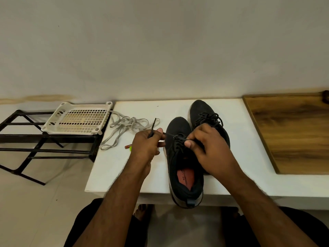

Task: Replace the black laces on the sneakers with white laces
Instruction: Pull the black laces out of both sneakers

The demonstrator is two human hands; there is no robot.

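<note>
Two black sneakers stand side by side on the white worktop point(231, 175), toes pointing away. The near sneaker point(185, 175) shows a reddish insole, and its heel overhangs the front edge; its black lace point(176, 139) is partly loosened, one end drawn out leftwards. The far sneaker point(204, 111) is still laced (black too). The white laces point(124, 125) lie in a loose tangle to the left.

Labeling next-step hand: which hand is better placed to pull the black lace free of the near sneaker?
Probably left. The left hand already pinches the black lace end, drawn out sideways from the near sneaker. The right hand sits on the eyelets, better for loosening.
</note>
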